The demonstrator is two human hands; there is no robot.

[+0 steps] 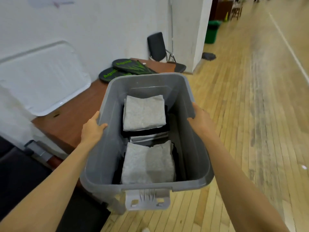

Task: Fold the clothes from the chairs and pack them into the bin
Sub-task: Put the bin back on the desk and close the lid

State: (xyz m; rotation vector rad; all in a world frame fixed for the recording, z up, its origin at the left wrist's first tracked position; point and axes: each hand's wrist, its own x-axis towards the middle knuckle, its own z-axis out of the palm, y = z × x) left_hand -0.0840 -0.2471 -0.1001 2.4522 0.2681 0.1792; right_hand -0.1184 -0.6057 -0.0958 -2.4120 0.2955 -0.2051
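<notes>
The grey plastic bin (100, 156) fills the middle of the frame, held between the two hands. The left hand (93, 129) grips its left rim at centre left, thumb hooked over the edge to the inside and fingers down the outer wall. The right hand (200, 121) grips the opposite rim at centre right, thumb over the lip; its fingers are hidden behind the wall. Both forearms run in from the lower corners.

The bin is a deep, smooth-walled rectangle with rounded corners and a rolled rim, and a paler latch handle (148, 200) on the near end. Inside lie folded clothes. A soft, heathered light-grey square (144, 113) sits at the far end on top of black fabric (145, 131). A second grey folded piece (148, 164) lies at the near end, and striped grey layers show between the two stacks.

Left of the bin is a reddish-brown table (71, 119). A white plastic lid (41, 84) leans against the wall on it, and beyond that are flat black discs (127, 67) with green lettering. A black folding chair (158, 47) stands at upper centre. The floor (242, 114) is pale wooden strip boards — worn and scuffed — running to the upper right, where a green tub (211, 31) stands.
</notes>
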